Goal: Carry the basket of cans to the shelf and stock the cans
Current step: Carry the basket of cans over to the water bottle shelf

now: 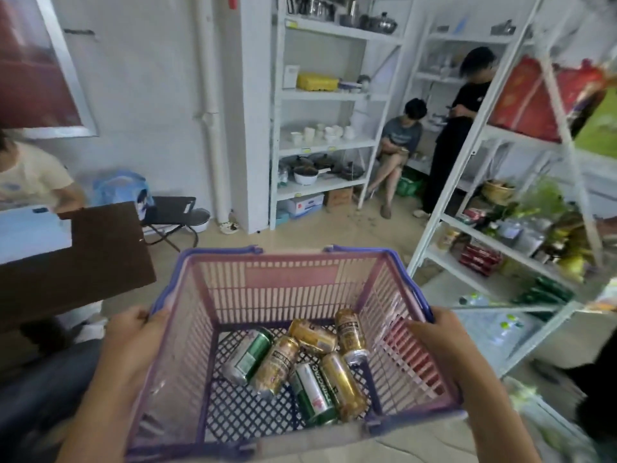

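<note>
Six cans (300, 365) lying loose in the pink basket (290, 282), near centre
We hold it raised: left hand (133, 339) clasps the left rim, right hand (440, 339) the right; stocked shelf (500, 248) stands right

Open floor (300, 233) is lying ahead of the basket (290, 279). A brown board (73, 259) is jutting in close at left. The shelf (500, 248) is standing just right, its tiers crowded; a diagonal brace (567, 135) is crossing its front.
</note>
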